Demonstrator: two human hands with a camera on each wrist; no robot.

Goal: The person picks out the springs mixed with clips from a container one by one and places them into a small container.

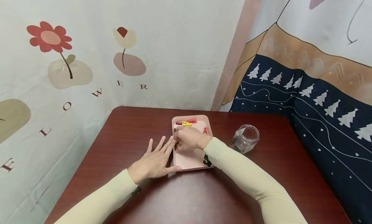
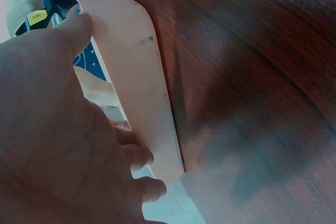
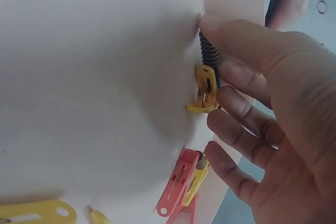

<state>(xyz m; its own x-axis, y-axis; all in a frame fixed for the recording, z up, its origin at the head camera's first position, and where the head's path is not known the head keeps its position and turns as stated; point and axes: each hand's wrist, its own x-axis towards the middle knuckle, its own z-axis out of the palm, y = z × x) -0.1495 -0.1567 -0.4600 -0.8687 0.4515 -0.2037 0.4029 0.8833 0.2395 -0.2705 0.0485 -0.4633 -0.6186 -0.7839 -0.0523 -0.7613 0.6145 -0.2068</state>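
A pink tray (image 1: 191, 161) lies on the table. My left hand (image 1: 155, 162) is spread beside it, straight fingertips touching its left side and the thumb at its near-left corner. Inside, my right hand (image 1: 190, 138) reaches to the left wall. In the right wrist view, its thumb and index finger pinch a dark ribbed piece (image 3: 209, 52), possibly a screw or spring, against that wall. A yellow clip (image 3: 206, 90) stands by the fingertips. Just past the little finger lie a red clip (image 3: 178, 182) and another yellow clip (image 3: 197, 182).
A clear glass jar (image 1: 245, 139) stands right of the tray. Another red clip (image 1: 205, 130) lies at the tray's right side. The dark red table (image 1: 139, 120) meets a printed curtain (image 1: 180, 56) at the back.
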